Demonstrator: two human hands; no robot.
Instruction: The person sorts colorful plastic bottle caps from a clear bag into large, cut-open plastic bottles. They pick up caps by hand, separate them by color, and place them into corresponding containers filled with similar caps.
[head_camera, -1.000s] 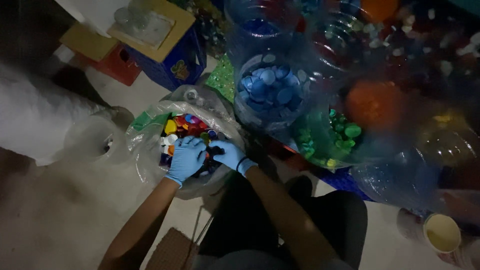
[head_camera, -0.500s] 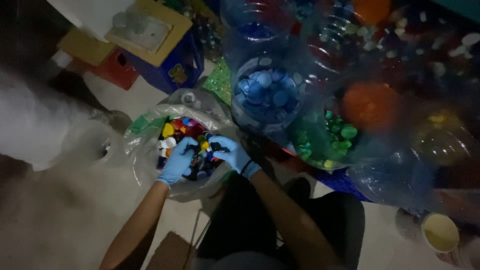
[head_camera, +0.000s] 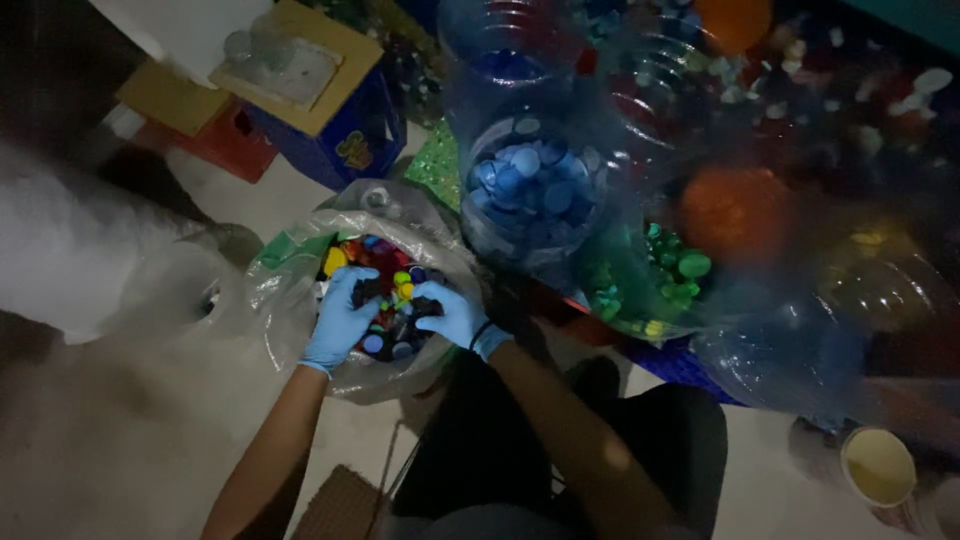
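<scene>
Both my gloved hands, left hand (head_camera: 341, 318) and right hand (head_camera: 452, 313), dig slightly apart into mixed bottle caps (head_camera: 388, 290) inside a clear plastic bag (head_camera: 290, 290); whether they grip any, I cannot tell.

We look steeply down from head height through a single head-worn camera, facing forward over our lap toward the floor. Our gloved left hand (head_camera: 340, 320) and right hand (head_camera: 452, 312) sit near frame centre, fairly close; no second view overlaps.
</scene>
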